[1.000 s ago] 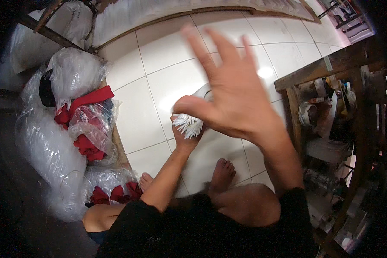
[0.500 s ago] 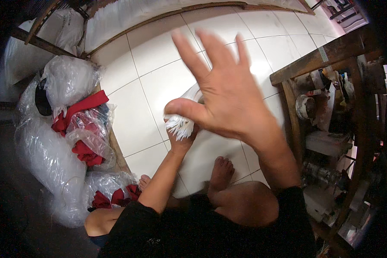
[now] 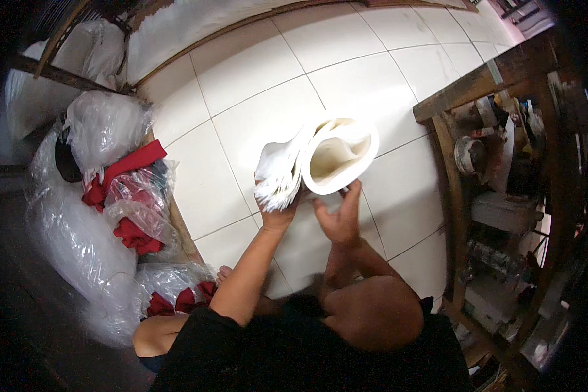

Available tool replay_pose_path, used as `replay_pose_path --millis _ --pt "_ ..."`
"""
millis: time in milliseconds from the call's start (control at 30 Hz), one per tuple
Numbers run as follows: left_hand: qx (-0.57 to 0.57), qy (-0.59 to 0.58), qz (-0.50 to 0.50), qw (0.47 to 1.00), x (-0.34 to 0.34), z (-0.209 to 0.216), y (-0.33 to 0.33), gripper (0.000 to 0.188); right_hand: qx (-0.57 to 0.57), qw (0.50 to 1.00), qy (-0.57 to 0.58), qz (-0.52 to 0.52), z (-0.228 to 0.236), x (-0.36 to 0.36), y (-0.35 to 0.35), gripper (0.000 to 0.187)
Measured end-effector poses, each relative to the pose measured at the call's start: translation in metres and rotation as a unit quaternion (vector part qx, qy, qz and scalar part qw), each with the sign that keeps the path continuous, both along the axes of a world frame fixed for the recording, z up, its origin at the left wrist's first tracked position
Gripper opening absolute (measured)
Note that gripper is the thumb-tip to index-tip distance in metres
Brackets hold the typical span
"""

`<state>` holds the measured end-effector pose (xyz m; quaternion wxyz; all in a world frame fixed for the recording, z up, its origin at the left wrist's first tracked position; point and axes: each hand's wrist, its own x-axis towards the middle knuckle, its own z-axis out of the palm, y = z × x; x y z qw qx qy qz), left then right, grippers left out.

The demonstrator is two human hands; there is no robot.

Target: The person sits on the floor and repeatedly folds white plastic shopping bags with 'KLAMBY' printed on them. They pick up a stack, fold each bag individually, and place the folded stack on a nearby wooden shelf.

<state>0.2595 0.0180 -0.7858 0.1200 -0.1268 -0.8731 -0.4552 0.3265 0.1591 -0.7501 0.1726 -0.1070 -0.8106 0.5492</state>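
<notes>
A bundle of thin white sheets [image 3: 279, 170] is above the tiled floor in front of me. Its left side shows many layered edges, while the right side curls into a wide, hollow roll [image 3: 374, 147]. My left hand [image 3: 276, 215] grips the bundle from below at the layered end; most of its fingers are hidden behind the sheets. Just under the roll is my right hand [image 3: 340, 221], thumb and forefinger spread apart. The forefinger's tip reaches the roll's lower edge; whether it presses on it I cannot tell.
Clear plastic sacks [image 3: 78, 242] and red cloth [image 3: 134, 160] lie along the left. At right stands a wooden rack [image 3: 441, 196] holding a round tin [image 3: 469, 155] and assorted items. White stacked material [image 3: 196, 32] lines the far side. My bent knees are close below my hands.
My right hand has come down from high over the bundle, fingers spread, to beneath its right side. The curled roll now shows where that hand covered it. My left hand keeps its grip.
</notes>
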Motion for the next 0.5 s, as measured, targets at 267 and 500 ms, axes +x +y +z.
replay_pose_path --millis 267,500 --pt "0.133 -0.072 -0.08 0.985 0.011 0.0 0.006 0.045 -0.087 0.992 0.091 -0.029 -0.034 -0.011 -0.02 0.054" --pt "0.022 -0.079 -0.126 0.989 0.005 0.033 -0.006 0.043 -0.135 0.988 0.028 -0.068 -0.021 -0.017 -0.01 0.03"
